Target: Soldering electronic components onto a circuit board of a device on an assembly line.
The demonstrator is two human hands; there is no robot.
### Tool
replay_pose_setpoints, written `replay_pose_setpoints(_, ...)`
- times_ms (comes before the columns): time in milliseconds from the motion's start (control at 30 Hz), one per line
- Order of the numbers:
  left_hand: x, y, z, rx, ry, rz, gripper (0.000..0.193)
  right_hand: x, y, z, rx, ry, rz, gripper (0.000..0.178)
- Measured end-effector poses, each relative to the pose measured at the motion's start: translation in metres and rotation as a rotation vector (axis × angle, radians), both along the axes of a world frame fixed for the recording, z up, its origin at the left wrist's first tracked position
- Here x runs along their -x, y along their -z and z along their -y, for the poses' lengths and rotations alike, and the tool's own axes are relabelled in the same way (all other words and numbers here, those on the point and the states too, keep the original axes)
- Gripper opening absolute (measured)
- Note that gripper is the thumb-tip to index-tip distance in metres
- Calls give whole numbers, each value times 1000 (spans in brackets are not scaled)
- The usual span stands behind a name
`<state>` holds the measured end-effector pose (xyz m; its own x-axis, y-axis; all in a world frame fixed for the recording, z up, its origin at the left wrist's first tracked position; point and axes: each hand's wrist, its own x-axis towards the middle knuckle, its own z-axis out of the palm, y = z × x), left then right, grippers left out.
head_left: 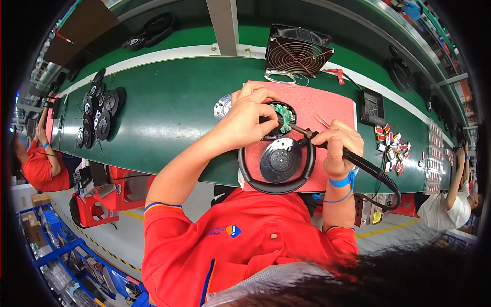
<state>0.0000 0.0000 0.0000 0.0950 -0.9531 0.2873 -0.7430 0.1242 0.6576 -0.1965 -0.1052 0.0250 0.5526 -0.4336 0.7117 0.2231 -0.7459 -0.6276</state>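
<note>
My right hand point(340, 148) is closed round a soldering iron point(353, 156), whose tip points left at a green circuit board point(285, 114). That board sits in a round black ear cup point(290, 134) of a headphone. Over the board's left side, my left hand point(250, 115) has its fingers pinched together; what they hold is hidden. Nearer to me lie the black headband point(276, 188) and a round perforated disc point(281, 159), all on a pink mat point(327, 169). Thin metal prongs point(322, 122) show just beyond my right hand. A silvery perforated disc point(222, 107) lies left of my left hand.
A fan with a wire guard point(299, 53) stands at the far edge, a coil of thin wire point(284, 77) before it. Right are a black box point(372, 106) and many small battery-like packs point(393, 148). Black round parts point(99, 112) are heaped left on the green bench point(163, 107). Co-workers sit both sides.
</note>
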Motion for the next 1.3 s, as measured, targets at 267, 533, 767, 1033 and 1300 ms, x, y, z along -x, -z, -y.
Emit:
replay_pose_setpoints(267,0,-3,-2,14,24,132,6,-2,2,-2,20,-38,-68,41)
replay_pose_setpoints(533,-4,-2,0,57,67,166,8,-4,5,-1,15,-59,-66,37)
replay_pose_setpoints(767,-2,-2,0,87,57,196,8,-4,6,0,24,-67,-69,24)
replay_pose_setpoints(1033,-2,0,-1,111,53,198,8,-4,4,-3,53,-68,-94,34)
replay_pose_setpoints(1300,0,0,1,116,59,214,8,0,3,0,83,-71,-62,32)
